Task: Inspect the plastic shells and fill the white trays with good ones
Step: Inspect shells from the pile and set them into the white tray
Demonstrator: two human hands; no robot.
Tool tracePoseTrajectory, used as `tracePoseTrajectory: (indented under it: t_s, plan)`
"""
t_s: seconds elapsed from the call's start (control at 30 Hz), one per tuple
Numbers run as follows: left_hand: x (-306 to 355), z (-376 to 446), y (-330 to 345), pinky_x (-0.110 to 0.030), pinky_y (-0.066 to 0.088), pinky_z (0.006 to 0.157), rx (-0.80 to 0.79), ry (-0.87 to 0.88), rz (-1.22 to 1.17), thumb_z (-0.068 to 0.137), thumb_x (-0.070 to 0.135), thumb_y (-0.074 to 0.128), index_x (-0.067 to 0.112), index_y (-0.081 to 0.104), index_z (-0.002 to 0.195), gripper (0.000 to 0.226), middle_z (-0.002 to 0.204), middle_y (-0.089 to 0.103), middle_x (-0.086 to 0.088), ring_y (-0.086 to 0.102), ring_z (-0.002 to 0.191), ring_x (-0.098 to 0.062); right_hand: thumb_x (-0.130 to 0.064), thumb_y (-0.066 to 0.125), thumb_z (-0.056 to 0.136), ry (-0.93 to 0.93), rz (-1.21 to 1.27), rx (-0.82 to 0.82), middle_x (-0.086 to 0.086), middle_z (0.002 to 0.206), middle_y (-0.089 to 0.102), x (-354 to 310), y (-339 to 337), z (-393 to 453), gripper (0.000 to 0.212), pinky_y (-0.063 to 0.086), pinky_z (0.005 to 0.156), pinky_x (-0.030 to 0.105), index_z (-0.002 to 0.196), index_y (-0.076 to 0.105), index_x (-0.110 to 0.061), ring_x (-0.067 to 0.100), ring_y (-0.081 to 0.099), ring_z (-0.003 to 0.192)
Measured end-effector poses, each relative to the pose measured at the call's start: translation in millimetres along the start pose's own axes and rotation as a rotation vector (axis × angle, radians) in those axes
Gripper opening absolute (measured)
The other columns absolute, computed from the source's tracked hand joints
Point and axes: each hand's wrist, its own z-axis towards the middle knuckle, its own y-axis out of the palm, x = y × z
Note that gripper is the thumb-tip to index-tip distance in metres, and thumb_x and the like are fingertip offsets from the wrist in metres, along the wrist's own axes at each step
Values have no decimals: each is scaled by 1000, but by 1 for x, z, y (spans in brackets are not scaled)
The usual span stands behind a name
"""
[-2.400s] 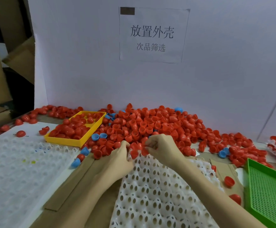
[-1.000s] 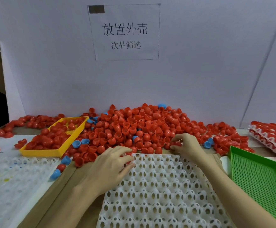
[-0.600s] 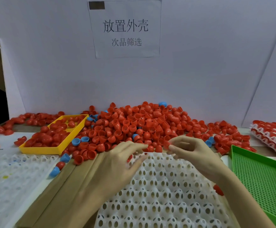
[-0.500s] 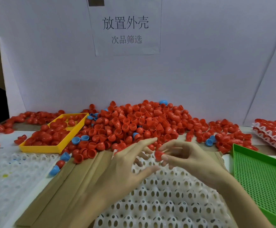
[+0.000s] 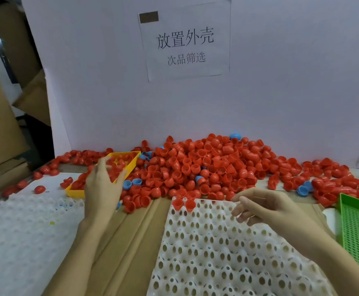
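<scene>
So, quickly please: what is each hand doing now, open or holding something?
Left hand: open, fingers spread over the yellow tray, holding nothing.
Right hand: open, loosely curled, empty.

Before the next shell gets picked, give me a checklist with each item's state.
1. Right hand free, fingers loosely open: ok.
2. Left hand free, blurred over the yellow plastic bin: cannot tell.
3. Perforated white plastic tray has free cells: ok.
4. Two red plastic shells seated at its far edge: ok.
5. Pile of red shells close by: ok.
</scene>
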Motion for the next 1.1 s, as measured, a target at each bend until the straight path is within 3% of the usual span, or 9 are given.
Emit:
tracePoseTrajectory:
  t_s: [0.07,0.13,0.27,0.4,0.47,0.63,0.73,1.1]
  plan:
    - [-23,1,1,-56,48,99,-105,-41,246,95,29,74,-3,47,147,67,127,63,-31,56,120,-49,-33,63,97,2,1,5,8,95,79,1,-1,0,19,62,79,31,100,80,-25,23,77,89]
    - [-25,-3,7,-55,45,104,-146,-6,339,95,29,73,-6,54,141,60,132,61,-30,54,123,-48,-32,62,98,-5,-25,4,6,94,80,2,-3,0,18,61,77,27,97,80,-28,22,77,87]
    - [1,-10,17,-50,51,93,-74,215,269,93,21,76,-3,70,118,35,118,66,-19,58,112,-40,-23,61,101,-18,-147,101,1,90,80,12,-13,4,17,62,74,26,100,78,-22,17,77,83]
    - [28,-30,29,-42,56,81,-58,437,147,89,15,80,6,74,95,13,97,68,-6,62,96,-29,-11,61,101,-34,-404,421,-6,83,77,33,-36,19,19,61,68,26,99,75,-23,6,74,78]
    - [40,-38,34,-39,57,76,-78,549,107,88,15,81,8,74,89,9,90,68,-2,62,88,-25,-9,62,101,27,-567,489,-9,89,76,43,-48,33,20,59,73,26,98,74,-25,4,72,80]
    - [55,-54,39,-38,57,73,-139,754,111,92,19,74,11,76,86,10,84,67,0,60,81,-20,-17,71,96,115,-768,311,-8,107,74,60,-65,68,13,49,83,22,106,78,-22,8,67,96]
    - [60,-61,38,-34,56,72,-170,792,92,94,22,71,13,75,85,13,84,66,2,59,81,-17,-33,80,89,107,-801,203,-18,101,67,64,-60,80,13,45,74,14,101,76,-28,2,63,95]
    - [63,-63,32,-35,57,71,-188,715,64,94,19,73,11,77,87,12,84,68,0,61,82,-19,-28,81,86,205,-899,108,-10,111,64,65,-69,95,20,45,66,12,104,73,-28,1,64,89]
